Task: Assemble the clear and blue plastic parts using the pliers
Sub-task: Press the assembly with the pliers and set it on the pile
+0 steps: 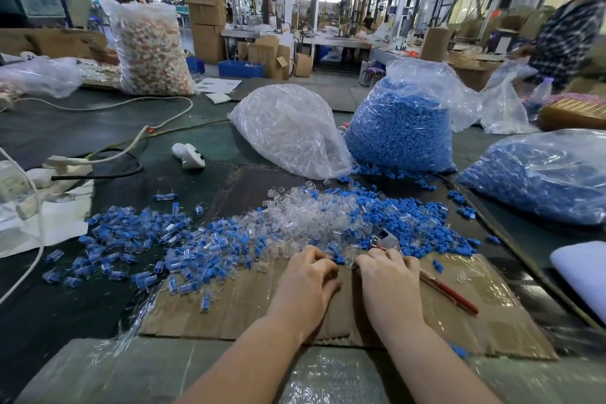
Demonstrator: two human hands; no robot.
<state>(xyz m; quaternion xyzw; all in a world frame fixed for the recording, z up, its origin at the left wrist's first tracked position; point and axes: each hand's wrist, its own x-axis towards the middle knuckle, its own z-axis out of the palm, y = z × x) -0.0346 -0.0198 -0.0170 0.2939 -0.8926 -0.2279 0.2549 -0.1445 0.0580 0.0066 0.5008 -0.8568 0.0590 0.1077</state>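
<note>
Dark matting and a flattened brown cardboard sheet (426, 321) carry our work. At lower left, joined clear-and-blue pieces (137, 239) lie finished; heaped loose clear caps (305, 216) and blue plugs (423, 223) at centre remain, so we judge much is left. Our left hand (310, 275) curls over small parts, its hold hidden; our right hand (388, 275) grips red-handled metal pliers (449, 292).

Both bare forearms reach up from the bottom edge of the frame toward its lower middle, converging slightly. The left hand (306, 275) lies back-up, its fingers curled down and under at the knuckles, thumb tucked toward the right. The right hand (388, 277) sits just beside it, also back-up, fingers curled forward and downward. What the fingertips of either hand pinch cannot be made out.
</note>
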